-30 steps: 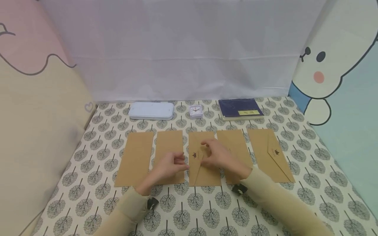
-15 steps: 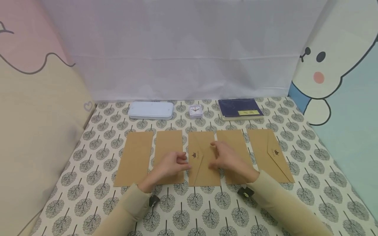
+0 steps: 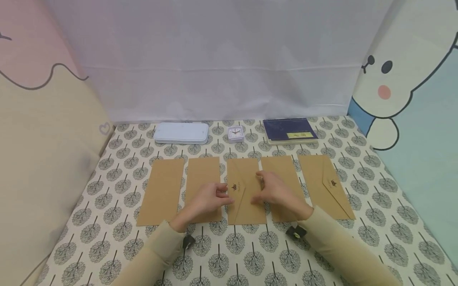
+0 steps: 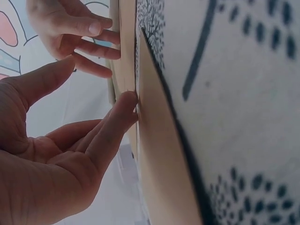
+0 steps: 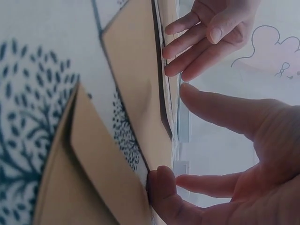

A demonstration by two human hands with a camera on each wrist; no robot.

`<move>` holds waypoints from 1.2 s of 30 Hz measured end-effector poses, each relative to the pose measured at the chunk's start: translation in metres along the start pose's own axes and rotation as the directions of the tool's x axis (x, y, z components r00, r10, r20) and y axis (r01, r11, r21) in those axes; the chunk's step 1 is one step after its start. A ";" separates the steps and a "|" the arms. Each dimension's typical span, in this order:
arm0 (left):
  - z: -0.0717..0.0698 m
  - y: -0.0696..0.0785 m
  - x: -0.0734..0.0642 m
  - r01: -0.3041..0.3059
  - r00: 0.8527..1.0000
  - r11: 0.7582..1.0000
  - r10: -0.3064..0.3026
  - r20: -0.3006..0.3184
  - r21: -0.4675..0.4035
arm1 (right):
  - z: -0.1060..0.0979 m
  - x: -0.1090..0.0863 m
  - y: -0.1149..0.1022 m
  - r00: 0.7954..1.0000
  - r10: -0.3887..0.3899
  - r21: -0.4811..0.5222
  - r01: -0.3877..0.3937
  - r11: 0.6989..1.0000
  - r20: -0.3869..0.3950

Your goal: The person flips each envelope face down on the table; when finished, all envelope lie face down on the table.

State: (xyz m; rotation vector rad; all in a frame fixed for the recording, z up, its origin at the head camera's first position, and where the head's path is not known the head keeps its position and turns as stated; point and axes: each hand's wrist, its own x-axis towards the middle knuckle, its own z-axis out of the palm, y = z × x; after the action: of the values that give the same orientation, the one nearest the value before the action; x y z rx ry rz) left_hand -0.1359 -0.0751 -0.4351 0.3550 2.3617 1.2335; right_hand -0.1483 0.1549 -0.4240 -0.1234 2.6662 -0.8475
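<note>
Lying flat, the middle brown envelope (image 3: 247, 190) is between the left hand (image 3: 210, 198) and the right hand (image 3: 274, 192). Both are loose and hold nothing.

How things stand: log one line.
left hand: left edge of middle kraft envelope, not gripping | right hand: over right half, not gripping | flap: facing up
</note>
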 end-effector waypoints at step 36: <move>0.009 0.003 0.017 -0.173 0.985 0.972 0.175 0.001 0.162 | -0.014 0.002 0.027 0.984 -0.179 0.560 0.151 0.815 -0.006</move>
State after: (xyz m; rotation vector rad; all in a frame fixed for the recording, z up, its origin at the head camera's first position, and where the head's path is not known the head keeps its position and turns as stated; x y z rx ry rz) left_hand -0.1464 -0.0596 -0.4414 0.6202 2.4923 1.1243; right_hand -0.1543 0.1844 -0.4287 -0.2276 2.2681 -1.6234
